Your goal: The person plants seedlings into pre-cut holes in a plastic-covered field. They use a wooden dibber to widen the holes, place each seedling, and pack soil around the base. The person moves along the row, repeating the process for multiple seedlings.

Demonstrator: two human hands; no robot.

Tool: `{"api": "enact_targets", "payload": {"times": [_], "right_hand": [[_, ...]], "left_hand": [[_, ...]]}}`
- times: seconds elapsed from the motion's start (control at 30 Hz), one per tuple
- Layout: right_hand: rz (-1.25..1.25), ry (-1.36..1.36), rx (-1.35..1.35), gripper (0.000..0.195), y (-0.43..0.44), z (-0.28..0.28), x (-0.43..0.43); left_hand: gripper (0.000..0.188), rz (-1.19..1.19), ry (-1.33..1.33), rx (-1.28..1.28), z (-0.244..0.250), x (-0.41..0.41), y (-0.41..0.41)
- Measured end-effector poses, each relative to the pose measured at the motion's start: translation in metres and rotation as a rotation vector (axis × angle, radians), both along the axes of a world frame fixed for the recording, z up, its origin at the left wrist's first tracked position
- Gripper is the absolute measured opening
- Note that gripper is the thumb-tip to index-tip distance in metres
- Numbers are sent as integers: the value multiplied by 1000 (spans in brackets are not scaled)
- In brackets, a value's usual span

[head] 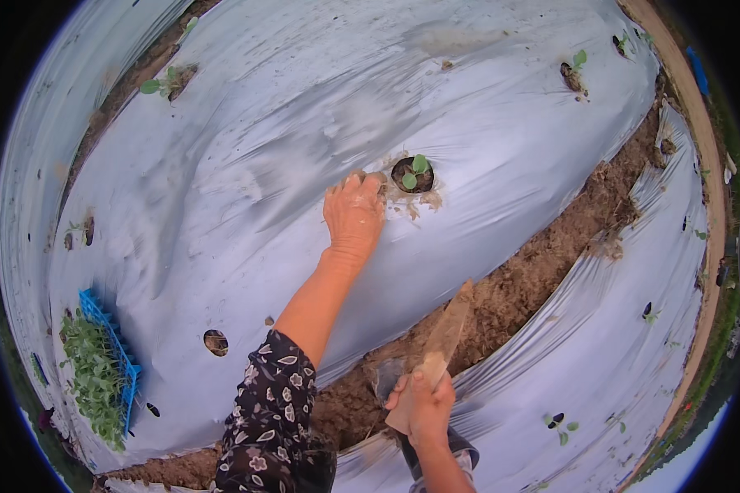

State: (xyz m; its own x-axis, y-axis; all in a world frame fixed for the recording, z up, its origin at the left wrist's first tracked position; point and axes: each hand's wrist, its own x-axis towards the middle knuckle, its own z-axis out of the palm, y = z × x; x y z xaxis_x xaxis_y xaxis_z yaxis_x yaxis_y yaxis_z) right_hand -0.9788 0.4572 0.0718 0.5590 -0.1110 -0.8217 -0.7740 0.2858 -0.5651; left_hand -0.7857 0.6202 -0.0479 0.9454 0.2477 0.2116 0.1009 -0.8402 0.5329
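Note:
On the plastic mulch film (271, 259), just left of a planted hole, rests my left hand (356, 206), its fingers bent and soiled; whether anything is under them is hidden. A small green seedling (414, 172) stands in that round hole, with soil bits around its rim. My right hand (424, 397) grips a flat, soil-covered wooden piece (447, 333), its pointed end directed up and right over the furrow. A blue seedling tray (114, 357) full of young plants (89, 376) lies tilted at the lower left.
A bare soil furrow (530, 265) runs diagonally between two film-covered beds. One cut hole (216, 342) shows soil and no plant. Other seedlings grow in holes, including one at upper left (168, 85) and one at upper right (576, 65). A dirt path (709, 185) curves along the right.

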Motion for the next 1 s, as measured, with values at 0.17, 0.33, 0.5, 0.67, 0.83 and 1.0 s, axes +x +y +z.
{"api": "enact_targets", "payload": {"times": [0.17,0.33,0.5,0.67,0.83,1.0], "right_hand": [[-29,4,54,18,0,0,7],[-14,15,47,18,-5,1,18],[-17,0,45,19,-6,-1,20],[-44,17,62,20,-4,1,21],[-21,7,40,19,-5,-1,22],[3,-13,58,19,0,-2,17]], "left_hand": [[25,-138,61,163,-14,47,-17],[22,-214,249,282,-16,63,-16],[17,-18,121,41,-17,65,-12],[17,218,-3,-421,-20,64,33],[20,416,-54,-776,0,48,57],[31,75,66,-600,-23,34,44]]}}
